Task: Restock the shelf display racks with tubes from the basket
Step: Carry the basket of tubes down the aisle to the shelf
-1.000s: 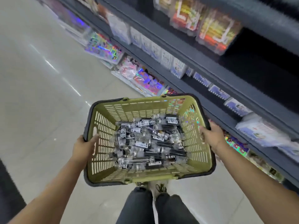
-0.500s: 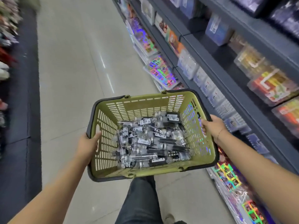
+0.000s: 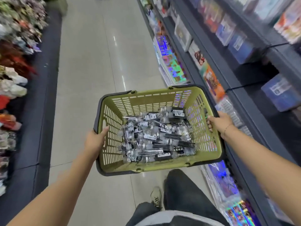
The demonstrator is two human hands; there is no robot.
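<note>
The person carries the green basket (image 3: 146,98) level in front of the body, the left hand (image 3: 95,141) and right hand (image 3: 219,122) each clamped on an opposite rim, apparently so the loose tubes (image 3: 156,136) heaped inside stay put beside the shelves (image 3: 244,98).

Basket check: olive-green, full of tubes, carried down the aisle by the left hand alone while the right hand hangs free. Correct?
Not quite. In the head view both hands carry the basket: the left hand grips one side, the right hand the other. The tubes are inside.
</note>
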